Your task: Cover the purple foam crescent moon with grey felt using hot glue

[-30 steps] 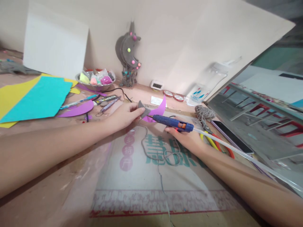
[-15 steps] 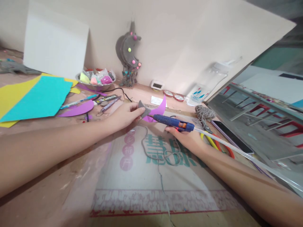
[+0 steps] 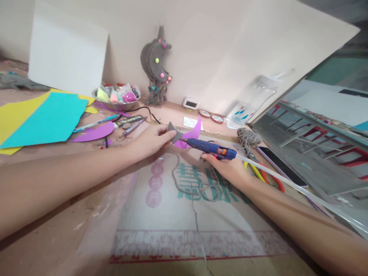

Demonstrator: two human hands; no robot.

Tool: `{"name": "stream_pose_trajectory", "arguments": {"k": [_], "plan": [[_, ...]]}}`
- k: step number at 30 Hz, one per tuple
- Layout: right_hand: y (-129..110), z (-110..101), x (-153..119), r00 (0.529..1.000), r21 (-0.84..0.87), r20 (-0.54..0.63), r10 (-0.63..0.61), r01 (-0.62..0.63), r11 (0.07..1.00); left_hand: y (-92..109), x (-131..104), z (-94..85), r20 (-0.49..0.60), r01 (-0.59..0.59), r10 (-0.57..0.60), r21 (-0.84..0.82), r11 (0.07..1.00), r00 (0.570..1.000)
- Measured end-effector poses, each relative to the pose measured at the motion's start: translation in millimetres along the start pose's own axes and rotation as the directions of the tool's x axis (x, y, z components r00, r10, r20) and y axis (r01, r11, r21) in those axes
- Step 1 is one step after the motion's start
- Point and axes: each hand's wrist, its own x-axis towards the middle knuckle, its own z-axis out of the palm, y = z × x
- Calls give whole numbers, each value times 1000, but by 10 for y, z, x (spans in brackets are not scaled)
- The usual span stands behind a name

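Between the thumb and fingers of my left hand (image 3: 162, 137) is a purple crescent cutout (image 3: 194, 132), its near end wrapped in grey cord (image 3: 174, 133). My right hand (image 3: 227, 165) grips a blue hot glue gun (image 3: 211, 148), whose nozzle points left at the wrapped part, touching it or very close. A long clear glue stick (image 3: 276, 175) sticks out of the gun's back and runs over my right forearm. Loose grey cord (image 3: 179, 188) trails in loops across the printed plastic sheet (image 3: 155, 222) below my hands.
At the right lie a ball of cord (image 3: 247, 137), scissors (image 3: 258, 171) and a phone (image 3: 283, 166). A clear bottle (image 3: 253, 101) stands behind them. Coloured sheets (image 3: 43, 120), pens (image 3: 96, 123) and a metal bowl (image 3: 115, 105) are left. A cord-wrapped moon decoration (image 3: 155, 63) hangs behind.
Almost nothing differs. The glue gun has shifted very slightly, its nozzle still at the cord-wrapped end; my left hand stays in place.
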Motion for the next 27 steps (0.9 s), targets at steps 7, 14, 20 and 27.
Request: {"name": "stream_pose_trajectory", "arguments": {"k": [7, 14, 20, 27], "plan": [[20, 6, -4, 1000, -4, -17, 24, -24, 1000, -14, 3, 0, -5, -7, 7, 10, 1000, 1000], [-9, 3, -17, 999, 37, -32, 40, -39, 999, -6, 1, -6, -3, -9, 9, -4, 1000, 1000], [-31, 10, -9, 998, 52, -57, 33, -31, 998, -8, 4, -7, 7, -19, 19, 7, 1000, 1000], [-74, -9, 5, 997, 115, -5, 80, -79, 990, 9, -5, -5, 3, -14, 14, -19, 1000, 1000]]}}
